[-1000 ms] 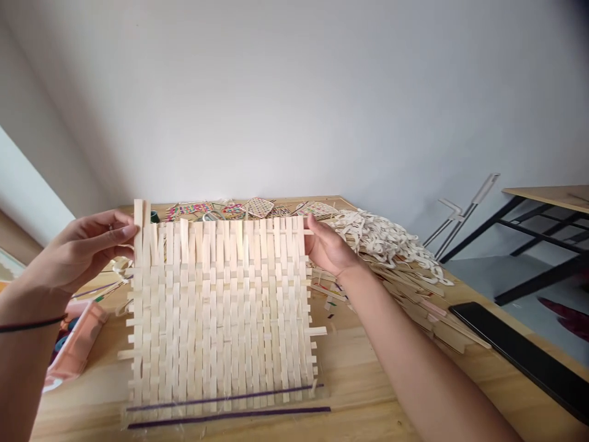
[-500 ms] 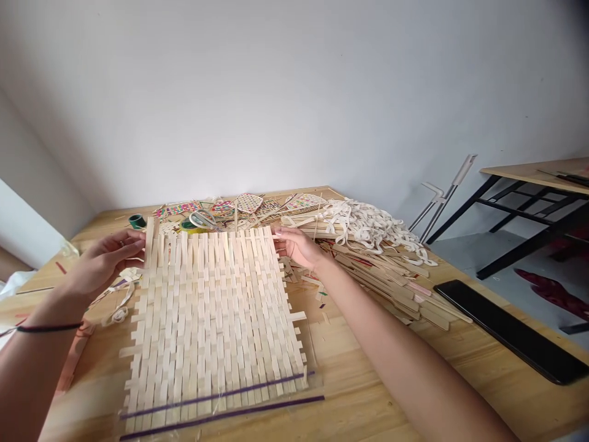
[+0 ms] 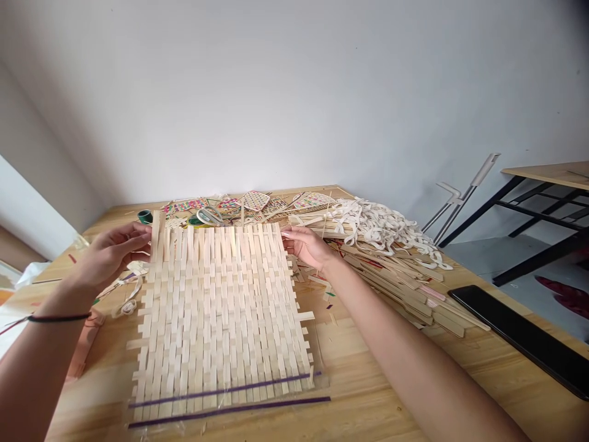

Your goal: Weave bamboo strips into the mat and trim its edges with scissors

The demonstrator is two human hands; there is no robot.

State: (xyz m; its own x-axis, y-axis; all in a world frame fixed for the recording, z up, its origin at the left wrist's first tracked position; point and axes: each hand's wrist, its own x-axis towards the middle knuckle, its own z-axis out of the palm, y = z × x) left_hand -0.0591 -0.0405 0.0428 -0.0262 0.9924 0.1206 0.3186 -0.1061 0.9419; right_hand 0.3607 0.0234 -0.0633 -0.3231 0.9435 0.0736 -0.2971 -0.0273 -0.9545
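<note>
A mat woven from pale flat wooden strips [image 3: 221, 307] fills the middle of the view, its far edge raised off the table and its near end low. My left hand [image 3: 113, 252] pinches the far left corner, at a wider strip that sticks up. At the far right corner, my right hand [image 3: 306, 245] grips the mat between thumb and fingers. Short strip ends stick out along both sides. Two dark purple strips [image 3: 230, 411] run across the near end, over what looks like clear plastic or tape.
Behind the mat lie scissors [image 3: 209, 215], a green roll [image 3: 145, 216] and small colourful woven pieces [image 3: 255, 201]. To the right are a heap of white cord [image 3: 386, 227], loose wooden strips [image 3: 414, 301] and a long black object [image 3: 519, 337]. An orange-pink block [image 3: 86, 344] sits left.
The whole scene has shifted slightly right in view, as the camera turned a little left. Both hands keep their hold on the mat, whose far edge looks slightly higher.
</note>
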